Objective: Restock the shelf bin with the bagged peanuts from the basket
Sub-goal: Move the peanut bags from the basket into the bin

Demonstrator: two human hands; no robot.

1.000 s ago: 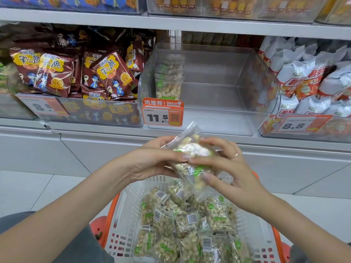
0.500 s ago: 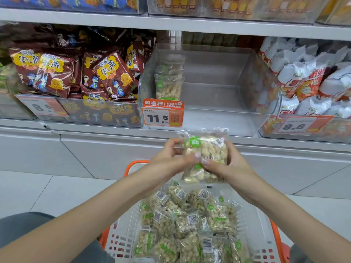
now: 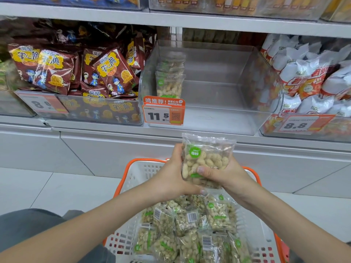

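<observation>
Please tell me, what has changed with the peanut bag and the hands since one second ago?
The peanut bag was tilted; it now stands upright, label toward the camera. The left hand and right hand still grip it, now by its sides. The basket and the shelf bin with its few bags are unchanged.

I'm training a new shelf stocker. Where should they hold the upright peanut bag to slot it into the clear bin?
Probably grip the peanut bag by its lower side edges, as the left hand and right hand do. That leaves its flat sealed top free to enter the clear bin upright, label forward.
</observation>
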